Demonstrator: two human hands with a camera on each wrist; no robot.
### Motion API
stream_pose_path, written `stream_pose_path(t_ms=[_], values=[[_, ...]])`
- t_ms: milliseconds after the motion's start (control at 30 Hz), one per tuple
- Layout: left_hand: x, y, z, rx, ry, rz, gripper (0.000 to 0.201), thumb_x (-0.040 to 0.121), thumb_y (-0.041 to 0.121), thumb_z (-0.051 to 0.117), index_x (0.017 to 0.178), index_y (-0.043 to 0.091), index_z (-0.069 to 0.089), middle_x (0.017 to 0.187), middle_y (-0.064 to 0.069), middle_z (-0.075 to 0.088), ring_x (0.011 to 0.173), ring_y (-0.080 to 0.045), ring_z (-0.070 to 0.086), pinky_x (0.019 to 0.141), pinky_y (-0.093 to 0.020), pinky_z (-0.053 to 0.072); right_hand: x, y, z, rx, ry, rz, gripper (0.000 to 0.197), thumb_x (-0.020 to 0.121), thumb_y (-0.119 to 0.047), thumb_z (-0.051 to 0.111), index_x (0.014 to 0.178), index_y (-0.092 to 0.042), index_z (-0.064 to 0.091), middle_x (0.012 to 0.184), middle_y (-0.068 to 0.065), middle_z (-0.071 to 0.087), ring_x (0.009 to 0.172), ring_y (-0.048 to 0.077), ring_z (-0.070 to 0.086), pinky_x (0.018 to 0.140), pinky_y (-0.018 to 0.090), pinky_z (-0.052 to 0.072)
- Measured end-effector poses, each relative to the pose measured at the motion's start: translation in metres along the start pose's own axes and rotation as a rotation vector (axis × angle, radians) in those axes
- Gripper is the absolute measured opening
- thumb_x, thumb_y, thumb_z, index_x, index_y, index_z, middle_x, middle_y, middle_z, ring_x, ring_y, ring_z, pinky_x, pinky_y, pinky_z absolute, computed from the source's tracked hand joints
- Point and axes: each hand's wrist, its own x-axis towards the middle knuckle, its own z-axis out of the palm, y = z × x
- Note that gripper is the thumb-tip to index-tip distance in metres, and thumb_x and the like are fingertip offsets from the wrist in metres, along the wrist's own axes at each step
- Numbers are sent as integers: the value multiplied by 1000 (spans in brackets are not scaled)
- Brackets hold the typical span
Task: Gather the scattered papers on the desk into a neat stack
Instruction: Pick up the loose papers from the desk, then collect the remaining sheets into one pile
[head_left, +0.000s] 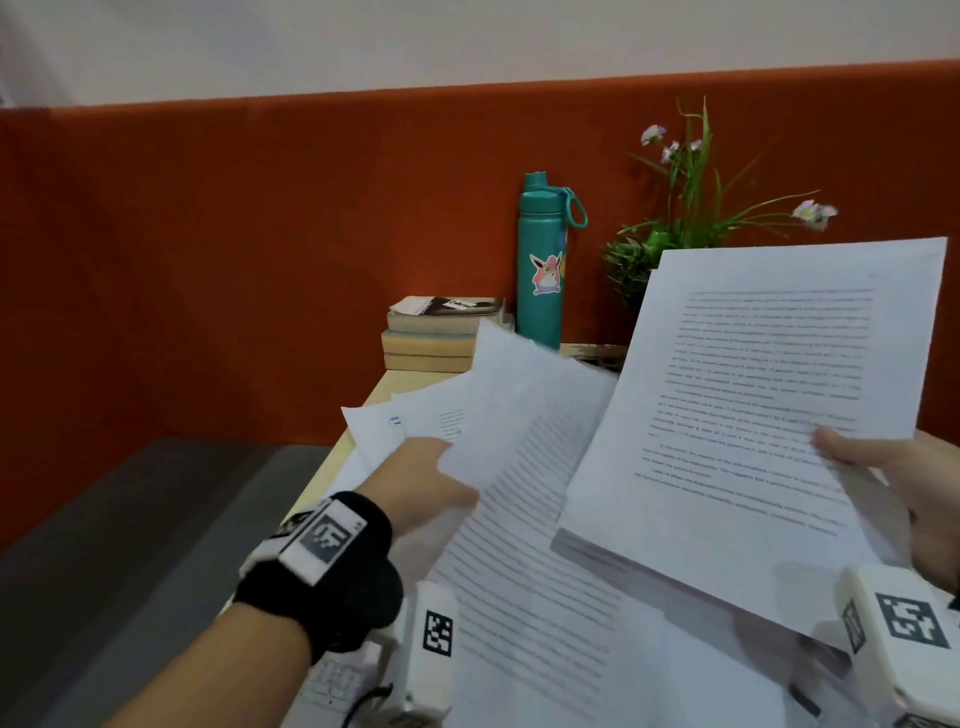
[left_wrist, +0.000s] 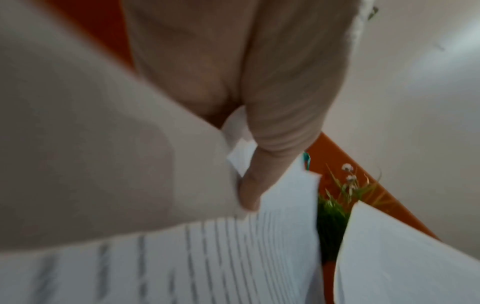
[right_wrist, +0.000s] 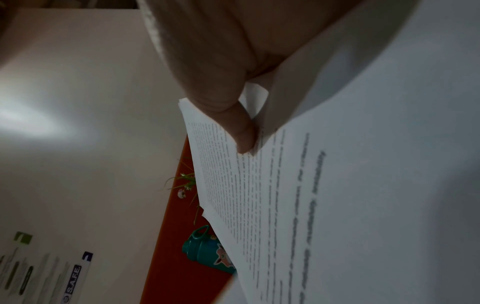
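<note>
Item 1, left: my left hand (head_left: 415, 483), wearing a black wrist strap with a coded marker. Its grip pinches a fanned bundle of printed sheets (head_left: 524, 467) at their left edge, thumb (left_wrist: 262, 160) on top as the left wrist view shows. The sheets splay out unevenly, which I judge to be because they were picked up as they lay and have not yet been squared.

Item 2, left and far: more loose sheets (head_left: 410, 421) lying on the surface (head_left: 332, 457) beyond that hand, overlapping, not yet collected.

Item 3, centre, far: a pile of worn books (head_left: 441, 332) against the orange partition (head_left: 260, 249); the cover label is too blurred to read.

Item 4, centre, far: a teal bottle (head_left: 543, 260), upright just right of the books, bearing a pink cartoon-creature sticker; no wording legible.

Item 5, right, far: a potted plant (head_left: 675, 218) with small pale flowers, partly hidden behind the raised paper.

Item 6, right: a tidier stack of papers (head_left: 753, 415), held tilted up off the surface, seemingly ready to receive the fanned bundle. Body text too blurred to read.

Item 7, far right: my right hand (head_left: 893, 493), grip clamped on that stack's right edge, thumb over the printed face.

Item 8: wall notice in the right wrist view, "SAFE" (right_wrist: 74, 275) readable.
</note>
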Motion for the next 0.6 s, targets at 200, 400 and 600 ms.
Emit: stream_pose_path(t_ms=[200, 400, 600], values=[[-3, -7, -19, -171, 92, 101, 28, 90, 5, 61, 114, 19, 63, 114, 0, 71, 105, -21, 67, 100, -44, 49, -7, 0, 9, -78, -12, -6, 69, 55, -28, 80, 120, -14, 65, 111, 8, 76, 97, 33, 73, 90, 59, 51], [-9, 7, -69, -405, 265, 189, 30, 92, 0, 58, 116, 17, 62, 109, -1, 74, 95, -19, 73, 81, -38, 59, 5, 11, -11, -19, 44, 14, 55, 69, -20, 78, 123, -21, 66, 123, 11, 70, 110, 39, 67, 100, 66, 40], [-18, 13, -128, -432, 506, 306, 25, 90, -4, 58, 105, 15, 65, 92, 6, 76, 69, -4, 72, 78, -29, 56, 6, 16, -11, -101, 128, -83, 53, 71, -21, 82, 121, -18, 67, 118, 10, 72, 107, 37, 68, 100, 59, 44]])
